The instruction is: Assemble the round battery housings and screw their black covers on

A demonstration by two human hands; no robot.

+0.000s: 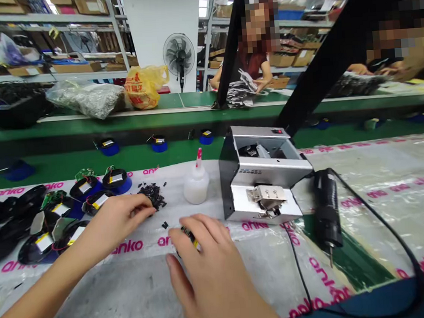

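My left hand [130, 213] reaches to the near edge of a pile of small black pieces [154, 194], thumb and index finger pinched together. Whatever is between those fingertips is too small to tell. My right hand [212, 260] is spread over a small part with black and yellow on it [190, 235], mostly hidden beneath the fingers. Its thumb stands apart from the index finger. A couple of loose black pieces [165, 225] lie between the two hands. Just beyond them stands a white squeeze bottle [196, 184] with a red tip.
Several round blue-black housings [117, 180] with batteries and circuit boards sit at left. A silver tabletop machine [267, 174] stands right of the bottle, beside a black electric screwdriver [327, 209] and its cord. Across the green bench, a person [259, 63] handles grey-white pieces.
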